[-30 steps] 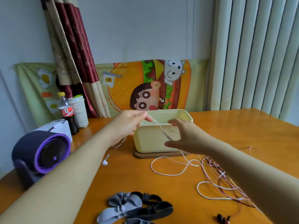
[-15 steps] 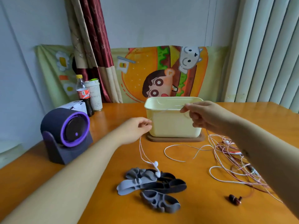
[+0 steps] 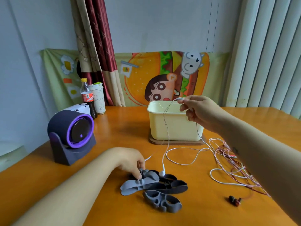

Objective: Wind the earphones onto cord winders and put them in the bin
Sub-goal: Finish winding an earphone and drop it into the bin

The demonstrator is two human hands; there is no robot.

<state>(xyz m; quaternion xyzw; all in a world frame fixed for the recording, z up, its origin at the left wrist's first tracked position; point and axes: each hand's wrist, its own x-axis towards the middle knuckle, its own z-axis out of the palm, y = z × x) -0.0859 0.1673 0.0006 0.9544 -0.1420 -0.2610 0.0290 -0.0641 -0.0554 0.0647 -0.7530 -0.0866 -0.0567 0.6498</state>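
Now the right hand pinches the white wired earphone by its cord before the cream plastic bin, while the left hand grips with curled fingers a light grey rubber cord winder on the orange wooden table.

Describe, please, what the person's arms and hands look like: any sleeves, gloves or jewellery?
Both arms are bare, with no sleeve edge in view. The left hand and right hand show no gloves, rings or watch. A small dark mark shows on the right forearm.

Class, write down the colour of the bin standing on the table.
The bin is pale yellow. It shows in the head view, the only view given.
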